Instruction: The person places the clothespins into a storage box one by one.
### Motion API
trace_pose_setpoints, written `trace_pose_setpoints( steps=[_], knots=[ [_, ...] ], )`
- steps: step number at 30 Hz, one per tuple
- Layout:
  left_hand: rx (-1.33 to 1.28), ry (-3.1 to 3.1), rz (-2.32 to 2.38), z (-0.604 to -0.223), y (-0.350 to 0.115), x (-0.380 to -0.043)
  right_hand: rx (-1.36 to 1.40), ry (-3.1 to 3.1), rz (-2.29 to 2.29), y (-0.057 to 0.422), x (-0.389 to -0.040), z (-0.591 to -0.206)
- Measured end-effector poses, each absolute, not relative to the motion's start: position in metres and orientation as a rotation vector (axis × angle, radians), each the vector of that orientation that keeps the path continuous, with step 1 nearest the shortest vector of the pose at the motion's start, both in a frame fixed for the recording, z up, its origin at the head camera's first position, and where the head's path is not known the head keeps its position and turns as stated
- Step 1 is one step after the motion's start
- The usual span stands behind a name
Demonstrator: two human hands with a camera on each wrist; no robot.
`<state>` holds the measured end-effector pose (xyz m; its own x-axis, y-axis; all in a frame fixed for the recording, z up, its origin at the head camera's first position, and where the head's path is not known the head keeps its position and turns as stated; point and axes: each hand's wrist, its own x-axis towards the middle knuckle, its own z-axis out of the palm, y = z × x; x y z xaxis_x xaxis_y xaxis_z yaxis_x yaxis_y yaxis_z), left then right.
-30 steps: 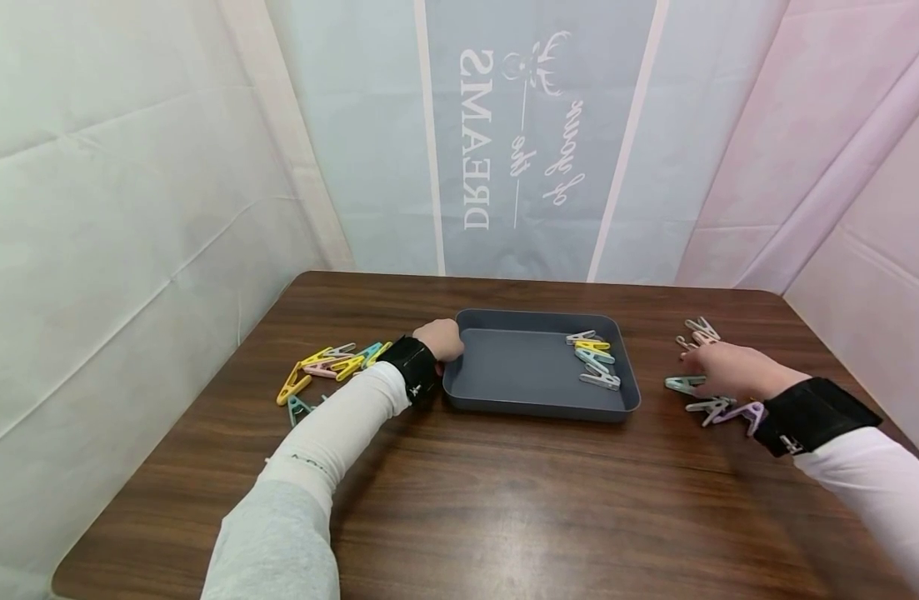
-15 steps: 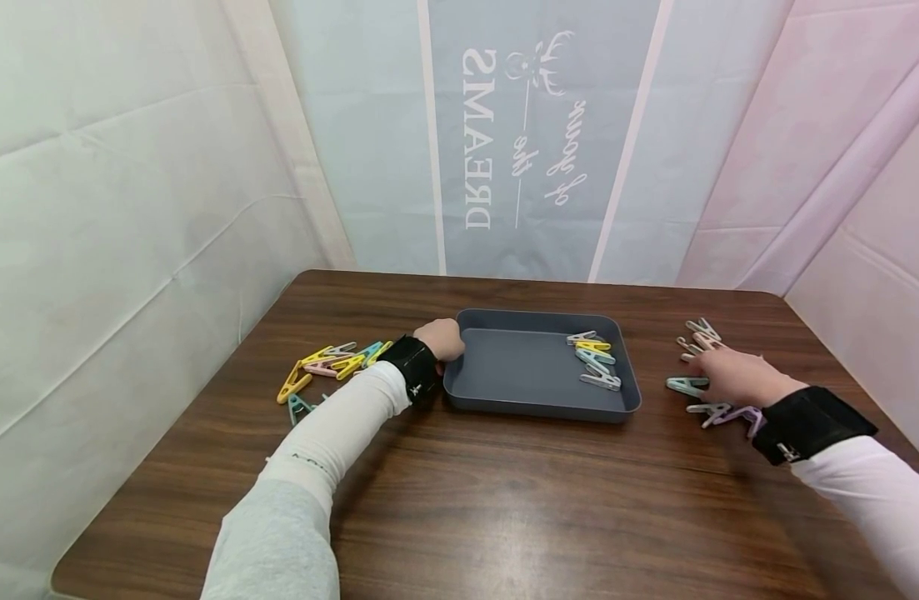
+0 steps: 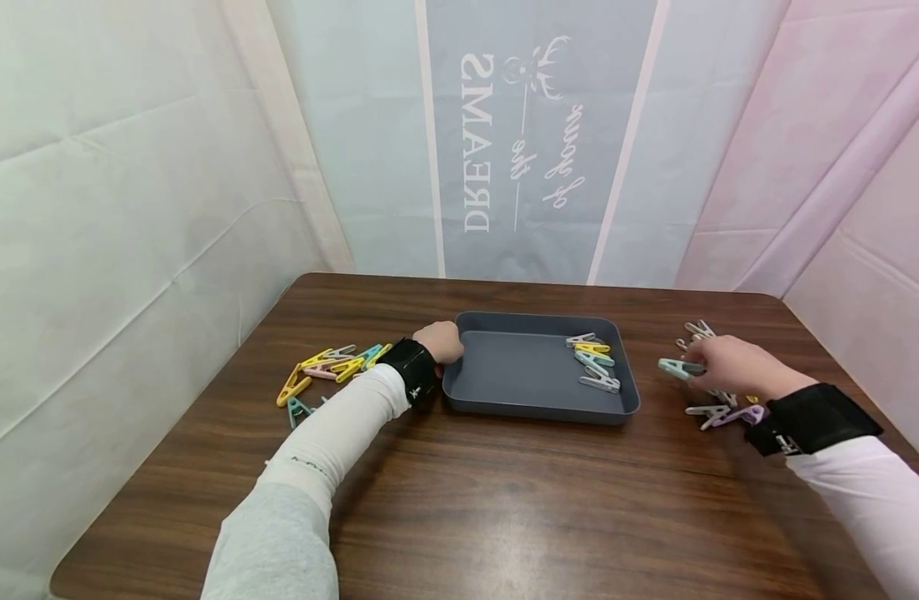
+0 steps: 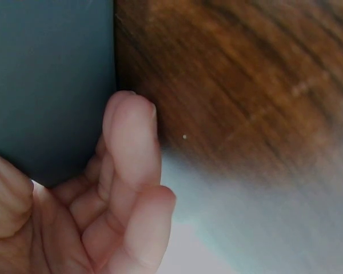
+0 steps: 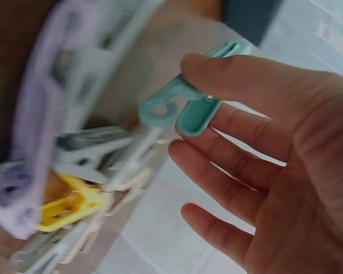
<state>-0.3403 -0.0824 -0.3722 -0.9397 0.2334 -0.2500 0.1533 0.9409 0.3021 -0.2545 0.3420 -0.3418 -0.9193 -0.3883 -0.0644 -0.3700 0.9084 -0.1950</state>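
Note:
At the left end of the grey tray (image 3: pixel 534 410), my left hand (image 3: pixel 440 341) holds its edge. The left wrist view shows curled fingers (image 4: pixel 134 137) against the dark tray wall, thumb on the other side. My right hand (image 3: pixel 736 367) pinches a teal clothespin (image 5: pixel 197 114) between thumb and fingers, right of the tray, above a loose group of clothespins. A purple clothespin (image 5: pixel 37 114) and a yellow clothespin (image 5: pixel 74 202) lie among that group in the right wrist view. Inside the tray, several clothespins (image 3: pixel 594 358) form a column along its right side.
Left of the tray lies a pile of several yellow, pink, teal and grey clothespins (image 3: pixel 342 362), partly behind my left forearm. The brown wooden table (image 3: pixel 519 500) extends in front of the tray. Cloth curtains (image 3: pixel 534 150) hang at the back and sides.
My right hand has lifted the teal clothespin slightly off the table, uncovering more of the clothespins beneath. My left hand and the tray stay in place.

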Motion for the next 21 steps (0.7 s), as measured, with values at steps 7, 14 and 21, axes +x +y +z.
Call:
trace_pose_setpoints(
  steps=[7,14,21],
  knots=[
    [0.287,2.818,0.404,-0.371,-0.083,-0.342,-0.691,3.046,-0.379,0.324,-0.252,-0.323],
    [0.288,2.818,0.406,-0.373,-0.082,-0.342,-0.758,3.036,-0.416,0.287,-0.24,-0.31],
    [0.284,2.822,0.394,-0.374,-0.082,-0.341,-0.718,3.018,-0.335,0.26,-0.229,-0.305]
  ],
)
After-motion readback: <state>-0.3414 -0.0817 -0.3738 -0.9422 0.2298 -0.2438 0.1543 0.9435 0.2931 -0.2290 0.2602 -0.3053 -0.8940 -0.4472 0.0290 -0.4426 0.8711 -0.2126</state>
